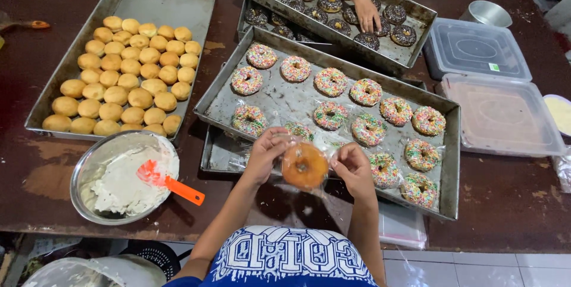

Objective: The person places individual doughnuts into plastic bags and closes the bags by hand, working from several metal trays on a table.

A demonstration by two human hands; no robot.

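While both hands meet at the near edge of the table, they hold one doughnut (304, 166) between them, wrapped in a clear plastic bag (321, 147). The left hand (266, 155) pinches the bag at the doughnut's left side, fingers curled over the top of the plastic; the right hand (352, 167) pinches the bag on the right side, thumb and fingertips pressed onto the film. The doughnut sits squarely between the two grips, about equally near to each, with its plain brown underside turned up toward the camera and its hole facing up too. Being round, it has no real long axis; the bag, though, runs left to right from one hand to the other, with loose plastic showing mostly above and right of the doughnut.

Just beyond the hands lies a metal tray (273, 99) of sprinkle-covered doughnuts (331, 82), resting tilted across other trays. To the left, a steel bowl (89, 171) holds white cream and an orange spatula (169, 183), and farther left a tray (166, 1) is packed with plain golden buns (128, 79). At the far side, another person's hand (367, 16) reaches into a tray (410, 55) of chocolate-sprinkled doughnuts (330, 2). Lidded plastic boxes (476, 49) sit to the right.
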